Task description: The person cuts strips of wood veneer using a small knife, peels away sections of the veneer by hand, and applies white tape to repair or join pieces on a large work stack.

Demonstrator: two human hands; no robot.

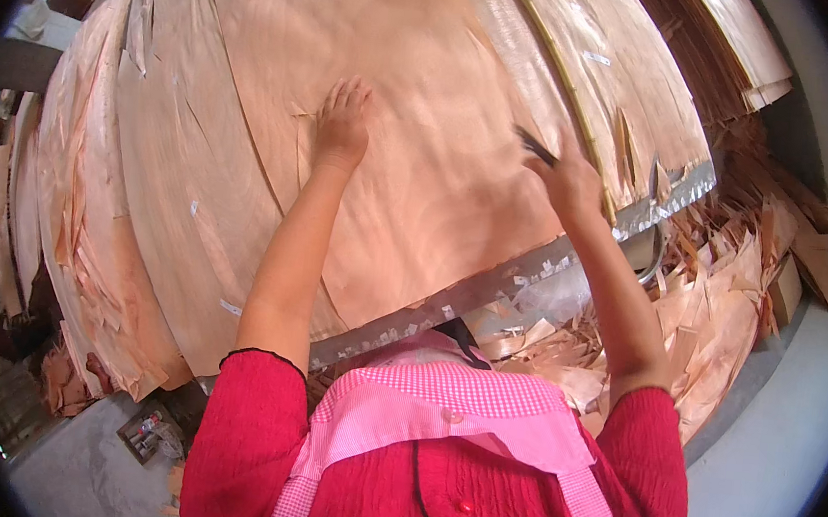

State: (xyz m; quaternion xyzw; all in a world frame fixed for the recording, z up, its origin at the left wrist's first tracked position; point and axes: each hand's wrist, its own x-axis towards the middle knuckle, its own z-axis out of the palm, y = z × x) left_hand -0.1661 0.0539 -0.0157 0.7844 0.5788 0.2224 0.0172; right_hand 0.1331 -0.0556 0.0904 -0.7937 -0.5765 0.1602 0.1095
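A wide, thin sheet of pinkish wood veneer [418, 210] lies across the table in front of me. My left hand [345, 124] rests on it with the fingers stretched out flat, close to a small split in the sheet. In my right hand [572, 182] is a slim black knife-like tool [536, 145], its end pointing up and left over the veneer. Its blade, if any, cannot be made out. A long thin wooden strip [560, 69] lies along the sheet's right side, beside my right hand.
More veneer sheets [171, 168] overlap on the left, some with ragged edges. White paper scraps stick to the table's grey front edge [383, 333]. Torn veneer offcuts [714, 314] are heaped at the lower right. A small box of items [153, 433] sits on the floor.
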